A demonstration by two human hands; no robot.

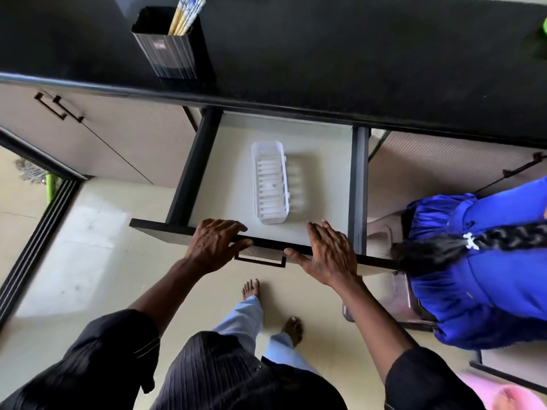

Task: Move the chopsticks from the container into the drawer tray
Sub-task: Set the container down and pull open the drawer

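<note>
Several pale chopsticks [185, 16] with blue-patterned tops stand in a black ribbed container [170, 51] on the dark countertop, far left. Below the counter a drawer [325, 184] is pulled out. A white slotted tray [270, 182] lies inside it with nothing in it. My left hand [214, 244] rests on the drawer's front edge, fingers curled over the rim. My right hand [328, 253] lies flat on the same edge to the right, fingers spread. Neither hand holds a chopstick.
The black countertop [355, 60] spans the top. Cabinet doors [97, 134] with dark handles sit left of the drawer. A second person in blue [485, 261] stands close on the right. My bare feet [293, 329] are on the pale tiled floor.
</note>
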